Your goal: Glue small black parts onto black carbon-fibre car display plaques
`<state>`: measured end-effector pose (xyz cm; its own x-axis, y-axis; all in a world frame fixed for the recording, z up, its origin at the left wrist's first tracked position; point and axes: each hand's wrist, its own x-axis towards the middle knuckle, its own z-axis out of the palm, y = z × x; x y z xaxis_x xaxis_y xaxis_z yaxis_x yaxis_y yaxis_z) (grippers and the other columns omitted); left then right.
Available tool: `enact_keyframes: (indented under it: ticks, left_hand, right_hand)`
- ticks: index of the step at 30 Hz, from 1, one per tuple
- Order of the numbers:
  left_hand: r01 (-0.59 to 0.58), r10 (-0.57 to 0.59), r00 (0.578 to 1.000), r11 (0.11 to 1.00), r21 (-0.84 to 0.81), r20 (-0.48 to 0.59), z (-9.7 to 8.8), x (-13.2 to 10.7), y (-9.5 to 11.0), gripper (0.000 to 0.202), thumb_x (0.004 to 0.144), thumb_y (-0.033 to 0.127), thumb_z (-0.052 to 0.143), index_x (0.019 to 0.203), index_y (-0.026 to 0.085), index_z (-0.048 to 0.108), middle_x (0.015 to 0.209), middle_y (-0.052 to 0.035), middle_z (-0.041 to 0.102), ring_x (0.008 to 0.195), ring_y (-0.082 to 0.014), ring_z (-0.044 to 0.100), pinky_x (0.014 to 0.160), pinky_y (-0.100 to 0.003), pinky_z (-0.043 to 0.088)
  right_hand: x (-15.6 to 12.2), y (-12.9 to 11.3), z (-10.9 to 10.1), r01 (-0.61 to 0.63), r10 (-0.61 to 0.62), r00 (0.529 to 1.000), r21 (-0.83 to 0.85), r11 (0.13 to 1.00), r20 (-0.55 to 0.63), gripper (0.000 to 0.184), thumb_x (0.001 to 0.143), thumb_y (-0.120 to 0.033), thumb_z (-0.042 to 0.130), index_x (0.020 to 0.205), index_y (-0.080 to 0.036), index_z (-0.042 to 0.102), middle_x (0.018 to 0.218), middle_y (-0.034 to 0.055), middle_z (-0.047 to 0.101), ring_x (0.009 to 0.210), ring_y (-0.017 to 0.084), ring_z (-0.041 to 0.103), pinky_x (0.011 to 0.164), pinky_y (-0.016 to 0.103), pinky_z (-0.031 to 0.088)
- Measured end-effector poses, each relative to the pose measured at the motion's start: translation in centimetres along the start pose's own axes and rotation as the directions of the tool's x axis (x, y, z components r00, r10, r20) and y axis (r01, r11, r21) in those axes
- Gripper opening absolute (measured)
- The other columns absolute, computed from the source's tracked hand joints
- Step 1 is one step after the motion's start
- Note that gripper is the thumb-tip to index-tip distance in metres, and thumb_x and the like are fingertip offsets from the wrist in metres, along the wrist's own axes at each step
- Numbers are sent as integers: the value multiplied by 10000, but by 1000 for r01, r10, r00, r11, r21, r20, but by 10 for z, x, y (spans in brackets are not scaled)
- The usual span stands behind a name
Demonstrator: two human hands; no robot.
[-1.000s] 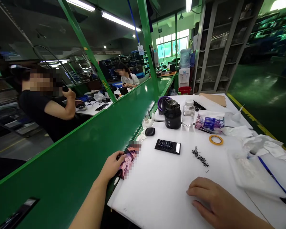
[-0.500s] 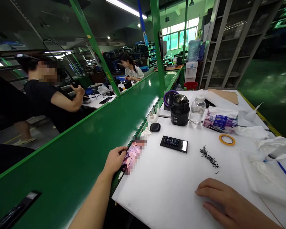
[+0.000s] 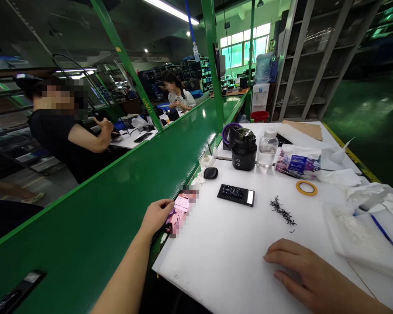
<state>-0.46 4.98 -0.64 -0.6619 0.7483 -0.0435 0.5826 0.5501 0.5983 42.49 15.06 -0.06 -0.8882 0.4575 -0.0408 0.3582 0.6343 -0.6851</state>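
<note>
My left hand (image 3: pixel 156 216) is at the left edge of a phone (image 3: pixel 177 216), fingers curled along its side and thumb by the screen. The lit screen shows a pink picture with a pale panel across it; part of it is pixelated. The phone lies at the table's left edge, beside the green conveyor. Over the white tabletop, my right hand (image 3: pixel 293 266) rests with fingers loosely bent and apart, holding nothing. Beyond it lie a heap of small black pieces (image 3: pixel 281 213) and a black rectangular part (image 3: pixel 235 194) with a white end and glossy raised middle.
Behind stand a black cup (image 3: pixel 244 152) and a clear bottle (image 3: pixel 267 149) by a printed pouch (image 3: pixel 298 163). A yellow tape roll (image 3: pixel 306 188) and a foam sheet (image 3: pixel 353 235) lie right. Across the green conveyor (image 3: pixel 118 196), which carries another black part (image 3: pixel 18 290), two people work.
The view has shifted slightly, moving the table items a little to the left. A pale panel now shows on the phone screen. Both hands keep nearly the same places.
</note>
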Motion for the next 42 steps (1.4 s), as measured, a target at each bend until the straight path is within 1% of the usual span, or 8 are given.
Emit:
enact_keyframes:
  ticks: [4,7,10,18,26,32,37,42]
  left_hand:
    - [1,-1,1000,999,41,-15,2,-1,2,391,791,520,551,909,202,745,960,-39,757,906,-257,668,770,-307,458]
    - [9,-7,1000,998,66,-28,3,-1,4,389,796,530,545,888,212,749,930,-33,757,887,-256,666,734,-302,451]
    - [9,-6,999,997,80,-33,3,-2,5,402,804,538,528,886,217,755,943,-38,759,900,-261,666,726,-302,451]
    - [26,-19,997,995,98,-74,5,1,5,391,821,473,470,866,221,766,1016,-47,758,980,-285,662,786,-316,468]
    - [6,-1,998,997,79,-63,5,1,-1,362,816,419,468,905,230,764,1050,-29,753,1008,-257,659,836,-296,473]
    - [-7,12,998,997,77,-60,7,4,-7,386,826,418,454,951,219,759,1090,-39,744,1048,-267,647,872,-309,470]
    - [-46,50,998,996,72,-50,7,2,-7,394,827,410,444,972,209,749,1099,-51,738,1041,-271,645,857,-322,474]
    - [-148,149,989,987,63,-13,5,1,-10,405,798,419,468,1021,198,725,1087,-55,729,992,-262,654,849,-330,483]
  right_hand:
    - [0,1,1,-24,23,999,24,999,38,293,955,-310,474,1181,-301,661,1253,71,600,1142,229,594,1010,374,513]
    - [-1,2,1,-48,47,996,20,999,69,302,965,-313,453,1203,-314,638,1281,56,571,1174,212,564,1044,369,480]
    - [-2,2,2,-48,47,996,16,999,72,296,969,-314,449,1203,-324,630,1283,43,562,1180,200,551,1054,361,466]
    - [-1,1,0,-28,25,998,47,998,59,281,955,-289,471,1174,-322,643,1250,30,588,1139,194,571,1017,339,486]
    - [0,-5,-6,-56,52,995,40,998,86,272,958,-305,467,1170,-324,636,1244,23,581,1135,186,568,1019,329,468]
    - [0,-6,-8,-71,67,993,42,997,94,268,963,-330,470,1180,-327,627,1257,14,574,1148,181,558,1034,323,446]
    - [1,-8,-10,-69,64,993,46,997,101,259,960,-329,474,1155,-295,640,1240,34,586,1128,195,567,1016,343,453]
    - [-1,-9,-12,-80,76,992,34,996,100,276,952,-318,485,1183,-300,634,1266,34,578,1164,199,551,1045,347,433]
